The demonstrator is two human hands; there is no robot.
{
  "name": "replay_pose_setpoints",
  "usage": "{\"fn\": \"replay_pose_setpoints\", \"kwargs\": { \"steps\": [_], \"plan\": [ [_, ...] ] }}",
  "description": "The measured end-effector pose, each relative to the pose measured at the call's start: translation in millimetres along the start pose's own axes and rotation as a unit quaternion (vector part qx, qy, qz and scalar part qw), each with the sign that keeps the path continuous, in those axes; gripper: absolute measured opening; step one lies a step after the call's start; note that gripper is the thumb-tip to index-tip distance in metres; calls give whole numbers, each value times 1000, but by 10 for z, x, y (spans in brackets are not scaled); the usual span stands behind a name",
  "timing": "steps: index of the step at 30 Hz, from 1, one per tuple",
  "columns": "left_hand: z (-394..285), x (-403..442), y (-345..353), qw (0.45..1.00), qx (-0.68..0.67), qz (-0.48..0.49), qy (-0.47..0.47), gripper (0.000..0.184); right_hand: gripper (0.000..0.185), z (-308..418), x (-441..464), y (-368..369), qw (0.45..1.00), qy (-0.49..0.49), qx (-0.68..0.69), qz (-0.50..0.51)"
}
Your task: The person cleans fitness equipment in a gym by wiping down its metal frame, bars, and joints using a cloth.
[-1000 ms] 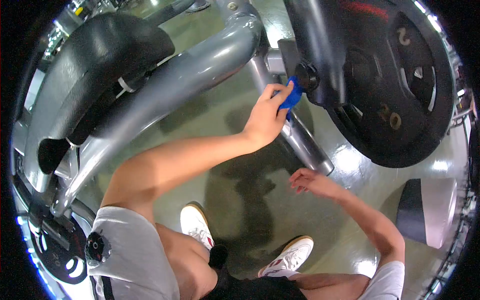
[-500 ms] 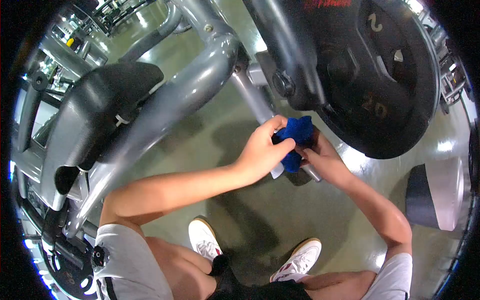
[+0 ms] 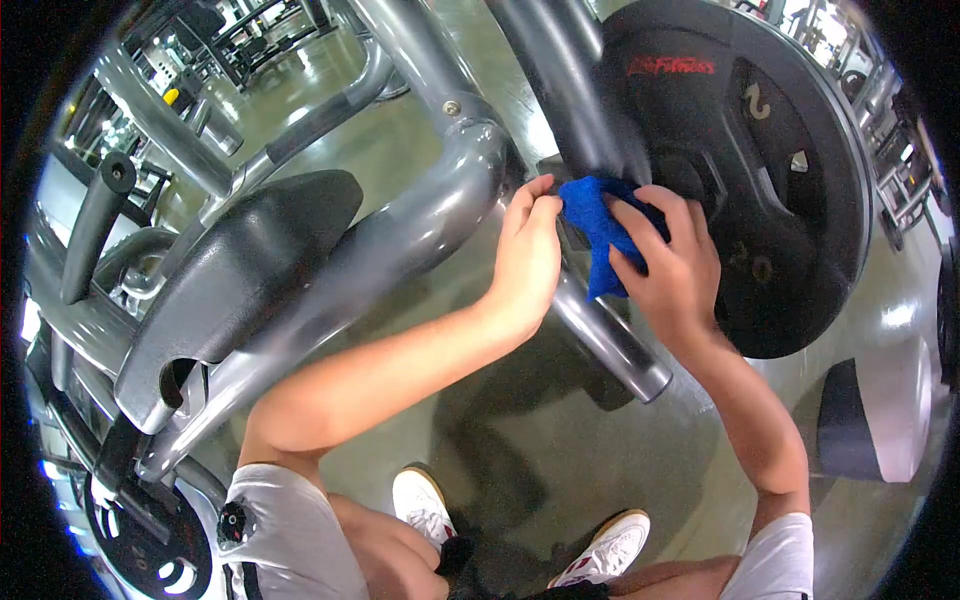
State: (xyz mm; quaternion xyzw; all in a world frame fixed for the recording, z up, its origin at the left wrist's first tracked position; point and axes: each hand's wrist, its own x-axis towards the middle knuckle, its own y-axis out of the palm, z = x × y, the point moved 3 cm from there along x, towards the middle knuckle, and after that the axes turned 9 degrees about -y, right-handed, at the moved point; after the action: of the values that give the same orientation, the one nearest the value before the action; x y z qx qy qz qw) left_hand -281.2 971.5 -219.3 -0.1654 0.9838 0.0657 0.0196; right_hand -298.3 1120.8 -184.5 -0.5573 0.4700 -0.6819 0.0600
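Observation:
A blue cloth (image 3: 604,235) is bunched against the lower end of a dark grey machine arm (image 3: 570,90), beside the hub of a large black weight plate (image 3: 800,250). My right hand (image 3: 680,270) grips the cloth from the right, fingers bent over it. My left hand (image 3: 530,250) is at the cloth's left edge, next to the grey frame, its fingers partly bent and slightly apart. Whether its fingertips touch the cloth or the metal behind is unclear. Below the cloth a grey metal tube (image 3: 625,350) slants down to the right.
A black padded seat (image 3: 250,270) and a thick grey frame tube (image 3: 400,230) stand on the left. At the right is a grey and black padded block (image 3: 880,410). My white shoes (image 3: 610,550) are on the shiny floor. More gym machines stand in the background.
Both hands were together on the cloth below the arm. My right hand has carried it up to the arm's end; my left hand has moved up and left, apart from the right. The view has shifted.

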Motion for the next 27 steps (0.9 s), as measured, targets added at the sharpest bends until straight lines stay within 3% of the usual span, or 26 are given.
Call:
{"fn": "replay_pose_setpoints", "kwargs": {
  "steps": [3, 6, 8, 10, 11, 16, 17, 19, 20, 22, 24, 27],
  "plan": [
    [26, -27, -19, 998, -59, -24, -3, 40, 45, 82, 99, 31, 1000, 10, -10, 11],
    [-53, 10, -87, 994, 19, -79, 69, 37, 45, 158, 250, 154, 1000, 13, -20, 16],
    [-116, 24, -54, 995, -27, -72, 71, 37, 34, 217, 385, 247, 999, -5, -30, 34],
    [-143, 97, -23, 994, -49, -80, 50, 39, 23, 253, 463, 461, 990, -82, -101, 53],
    [-137, 165, -37, 994, -29, -97, 40, 40, 14, 280, 482, 519, 994, -59, -65, 61],
    [-252, 202, 15, 989, 14, -129, 70, 33, 13, 305, 355, 280, 998, -59, -27, 24],
    [-238, 163, 15, 989, 12, -129, 69, 33, 15, 303, 333, 134, 997, -33, -27, 63],
    [-213, 26, 52, 979, 132, -105, 116, 32, 20, 211, 262, -101, 991, 30, 8, 131],
    [-177, -28, 62, 989, 112, -74, 65, 32, 22, 129, 222, -192, 984, 65, 41, 161],
    [-59, -152, 132, 978, 143, -61, 136, 33, 25, -74, 189, -317, 964, 125, 158, 173],
    [-123, -285, 196, 959, 204, -38, 194, 37, 25, -265, 143, -388, 975, 102, 189, 53],
    [-255, -324, 321, 936, 258, 39, 237, 49, 19, -411, 156, -481, 950, 173, 255, -49]
  ]
}}
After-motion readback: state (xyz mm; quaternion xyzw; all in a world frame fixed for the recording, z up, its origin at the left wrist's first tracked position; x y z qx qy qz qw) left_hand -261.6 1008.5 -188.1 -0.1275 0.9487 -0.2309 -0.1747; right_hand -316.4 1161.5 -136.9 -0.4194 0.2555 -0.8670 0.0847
